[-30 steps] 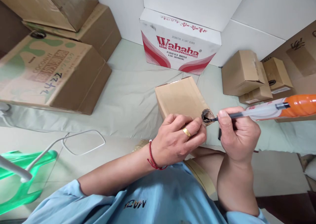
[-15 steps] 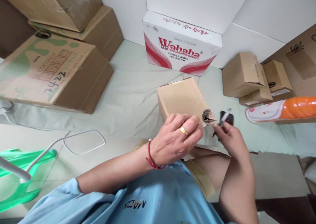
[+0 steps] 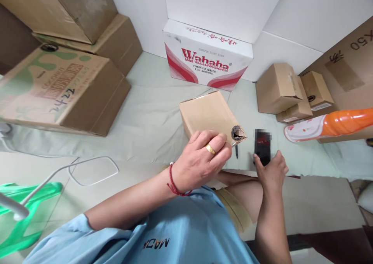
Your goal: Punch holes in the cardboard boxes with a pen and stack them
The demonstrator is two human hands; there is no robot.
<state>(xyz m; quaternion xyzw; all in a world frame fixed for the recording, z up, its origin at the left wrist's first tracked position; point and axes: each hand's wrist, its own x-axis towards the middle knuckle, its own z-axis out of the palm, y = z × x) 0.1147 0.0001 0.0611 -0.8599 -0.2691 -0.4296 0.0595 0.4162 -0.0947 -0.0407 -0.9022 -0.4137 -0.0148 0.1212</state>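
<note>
A small brown cardboard box (image 3: 205, 108) stands on the cloth-covered table in front of me. A torn, dark-rimmed hole shows at its near right corner. My left hand (image 3: 204, 159), wearing a gold ring and a red string bracelet, is closed on the box's near edge; its fingertips are hidden. To the right lies a black phone (image 3: 262, 151), partly blurred out. My right hand (image 3: 271, 169) is at its near end, thumb by the left edge and fingers spread past the right. A dark pen (image 3: 237, 151) rests on the cloth between box and phone.
Behind stands a white and red Wahaha water carton (image 3: 208, 60). Large cartons (image 3: 90, 97) are stacked at left, small boxes (image 3: 276, 87) at right. An orange-capped bottle (image 3: 329, 124) juts in at right. A white cable (image 3: 93, 159) loops near a green stool (image 3: 43, 202).
My right hand has let go of the pen, which now lies beside the box, and has moved to the phone. My left hand stays on the box.
</note>
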